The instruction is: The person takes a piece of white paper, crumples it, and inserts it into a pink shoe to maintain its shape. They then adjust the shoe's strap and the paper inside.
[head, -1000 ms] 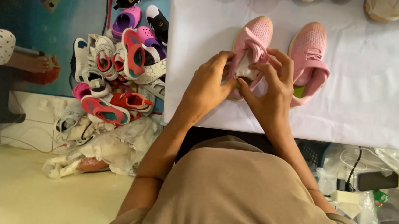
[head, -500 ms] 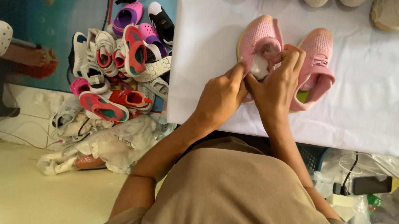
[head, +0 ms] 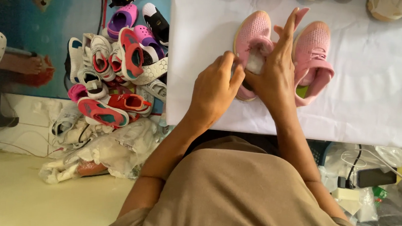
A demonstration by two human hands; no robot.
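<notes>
Two pink shoes on a white sheet [head: 377, 92], left hand [head: 214, 88] pinching the left pink shoe [head: 253, 34], right hand [head: 277, 71] fingers loosely spread over it, maybe pressing white stuffing [head: 255, 62], other pink shoe [head: 314, 52] just beside

Looks like a shoe resale/sorting workroom: heap of kids' shoes [head: 119, 69] on floor, white-sheeted table [head: 377, 92] w/ pairs.

A white cloth-covered surface [head: 376, 101] is filling the upper right, its near edge running above a dark gap. Left of its left edge, a blue mat with a fish picture [head: 37, 21] is lying on the floor, and a heap of small colourful children's shoes [head: 114, 69] is piling beside crumpled white plastic wrapping [head: 113, 154]. Pale cream floor [head: 25, 195] is spreading below. Cables and clear bags [head: 370, 181] are cluttering the lower right corner.
</notes>
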